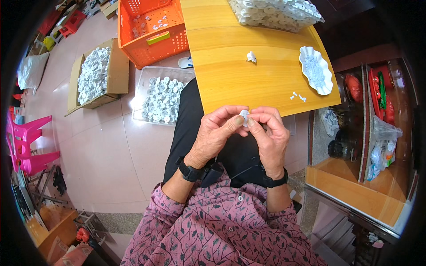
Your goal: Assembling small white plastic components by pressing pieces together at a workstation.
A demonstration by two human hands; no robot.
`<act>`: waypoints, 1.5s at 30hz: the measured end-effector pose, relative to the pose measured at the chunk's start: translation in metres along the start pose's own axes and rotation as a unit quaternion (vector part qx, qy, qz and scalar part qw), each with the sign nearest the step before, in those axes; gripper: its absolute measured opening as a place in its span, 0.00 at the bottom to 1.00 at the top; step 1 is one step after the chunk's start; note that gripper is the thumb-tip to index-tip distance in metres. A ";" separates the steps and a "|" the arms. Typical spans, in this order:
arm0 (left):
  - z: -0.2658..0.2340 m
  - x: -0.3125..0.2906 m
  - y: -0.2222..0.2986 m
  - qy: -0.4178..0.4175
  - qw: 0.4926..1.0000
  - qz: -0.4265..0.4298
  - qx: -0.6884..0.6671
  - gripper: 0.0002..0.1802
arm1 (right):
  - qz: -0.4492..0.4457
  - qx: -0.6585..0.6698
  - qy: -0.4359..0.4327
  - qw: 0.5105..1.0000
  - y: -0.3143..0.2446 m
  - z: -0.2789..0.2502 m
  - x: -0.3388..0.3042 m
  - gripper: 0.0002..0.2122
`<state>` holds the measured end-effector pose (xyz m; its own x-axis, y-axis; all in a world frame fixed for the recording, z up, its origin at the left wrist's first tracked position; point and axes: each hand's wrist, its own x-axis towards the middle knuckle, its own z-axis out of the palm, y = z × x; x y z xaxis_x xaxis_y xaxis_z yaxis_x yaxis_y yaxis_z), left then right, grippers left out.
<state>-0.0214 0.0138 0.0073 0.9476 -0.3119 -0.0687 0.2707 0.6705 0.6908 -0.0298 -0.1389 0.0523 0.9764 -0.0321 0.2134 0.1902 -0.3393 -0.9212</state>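
Between my two hands, just off the near edge of the yellow wooden table [266,84], is a small round white plastic part [243,116]. My left hand [217,133] pinches it with thumb and fingers from the left. From the right, my right hand [270,135] grips it the same way, both thumbs on its face. A white plastic piece [251,56] lies on the tabletop beyond my hands. Some tiny white pieces [298,96] are scattered near the right edge, beside a scalloped white dish [327,84] holding small clear pieces.
A clear bin [288,27] full of white parts stands at the table's far end. On the floor to the left are an orange crate [153,51], a cardboard box [117,71] and a clear tray [137,104], all with white parts. A pink stool [33,142] stands far left; shelves [350,177] are right.
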 end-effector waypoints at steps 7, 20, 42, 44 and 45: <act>-0.003 0.001 0.001 0.007 0.999 -0.015 -0.051 0.17 | 0.003 0.036 0.013 0.999 -0.001 0.001 0.000 0.04; -0.001 0.000 0.001 0.019 0.999 -0.020 -0.036 0.16 | -0.083 -0.101 0.000 0.991 -0.004 0.001 0.006 0.03; -0.004 -0.002 0.004 0.044 0.998 -0.018 -0.029 0.17 | -0.184 -0.161 0.004 0.970 -0.002 0.014 -0.004 0.12; -0.007 -0.003 0.005 0.050 0.998 -0.014 -0.022 0.17 | -0.201 -0.174 -0.004 0.964 -0.001 0.016 -0.003 0.12; -0.008 -0.003 0.006 0.054 0.998 -0.015 -0.017 0.17 | -0.217 -0.181 -0.011 0.959 0.000 0.014 -0.001 0.13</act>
<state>-0.0211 0.0243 0.0063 0.9512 -0.2594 -0.1670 0.3031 0.6847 0.6628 -0.0290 -0.1252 0.0476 0.8161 0.2043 0.5406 0.5353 -0.6198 -0.5738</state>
